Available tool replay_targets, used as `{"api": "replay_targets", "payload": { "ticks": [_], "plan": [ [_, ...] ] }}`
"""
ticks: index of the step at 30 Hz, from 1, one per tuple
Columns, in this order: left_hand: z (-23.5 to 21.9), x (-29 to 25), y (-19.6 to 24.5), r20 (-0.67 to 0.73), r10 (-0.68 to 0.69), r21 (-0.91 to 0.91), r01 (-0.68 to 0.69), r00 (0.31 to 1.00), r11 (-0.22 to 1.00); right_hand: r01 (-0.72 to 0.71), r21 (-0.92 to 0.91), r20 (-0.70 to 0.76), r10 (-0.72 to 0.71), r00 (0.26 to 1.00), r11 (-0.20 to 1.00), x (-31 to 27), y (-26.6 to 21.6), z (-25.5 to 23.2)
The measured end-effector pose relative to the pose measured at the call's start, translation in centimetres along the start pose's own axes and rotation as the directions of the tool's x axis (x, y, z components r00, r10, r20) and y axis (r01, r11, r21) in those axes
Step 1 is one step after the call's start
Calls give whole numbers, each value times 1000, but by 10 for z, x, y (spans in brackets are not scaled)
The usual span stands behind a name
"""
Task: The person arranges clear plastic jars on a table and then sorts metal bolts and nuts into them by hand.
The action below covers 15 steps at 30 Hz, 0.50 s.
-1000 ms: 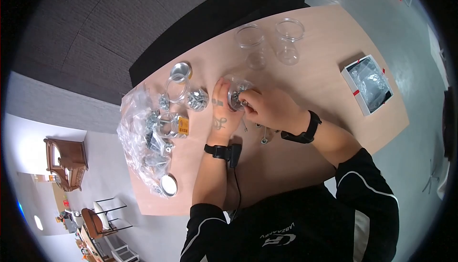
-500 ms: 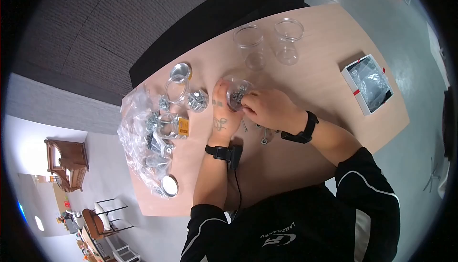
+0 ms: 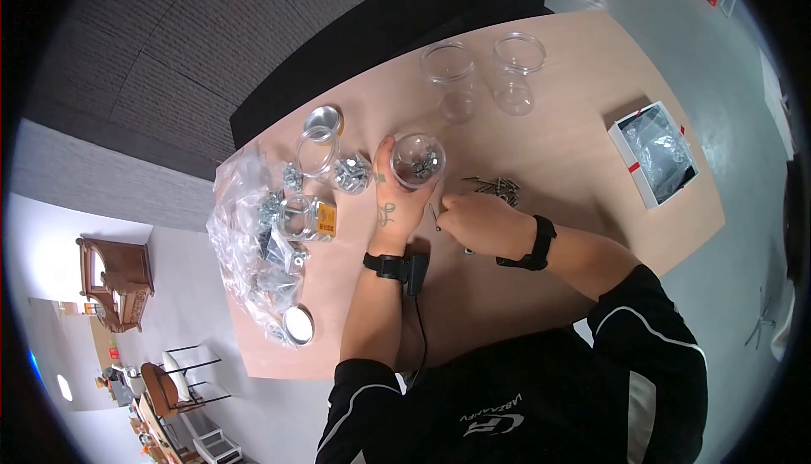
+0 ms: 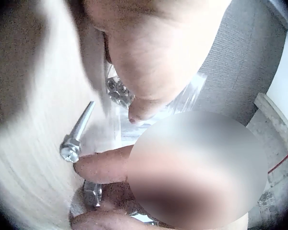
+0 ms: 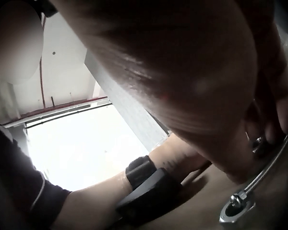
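Note:
My left hand grips a clear round jar from its side, and small metal nuts lie inside. Low at the table, just right of the jar, is my right hand, its fingertips together. Between those fingers the left wrist view shows a small metal nut. A bolt with a nut on its end lies right by one fingertip. The right wrist view has a threaded bolt with a wide nut around its end, close below the fingers. Beyond the right hand lies a pile of bolts.
Two clear jars stand at the back. To the left are a jar of metal fasteners, a jar with a yellow label, plastic bags and lids. A white box sits at the right.
My right hand has come out of the jar's mouth and moved down to the table on the right. The jar's opening and the bolt pile now show more fully. My left hand keeps its hold.

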<state>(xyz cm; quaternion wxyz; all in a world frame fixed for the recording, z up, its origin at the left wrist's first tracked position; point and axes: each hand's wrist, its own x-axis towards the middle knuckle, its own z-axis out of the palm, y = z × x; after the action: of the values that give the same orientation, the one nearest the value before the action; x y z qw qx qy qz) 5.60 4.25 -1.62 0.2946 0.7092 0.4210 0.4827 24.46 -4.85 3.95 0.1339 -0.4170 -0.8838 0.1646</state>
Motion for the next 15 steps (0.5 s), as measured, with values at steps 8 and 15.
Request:
{"api": "replay_targets", "payload": {
  "ticks": [8,15],
  "plan": [
    [-3,1,2,26,77,114,-79,997,990,15,-19,-29,-15,999,1000,2,0,1],
    [-4,2,14,27,129,167,-132,991,977,26,100,-145,-11,989,995,7,-8,-24]
  ]
}}
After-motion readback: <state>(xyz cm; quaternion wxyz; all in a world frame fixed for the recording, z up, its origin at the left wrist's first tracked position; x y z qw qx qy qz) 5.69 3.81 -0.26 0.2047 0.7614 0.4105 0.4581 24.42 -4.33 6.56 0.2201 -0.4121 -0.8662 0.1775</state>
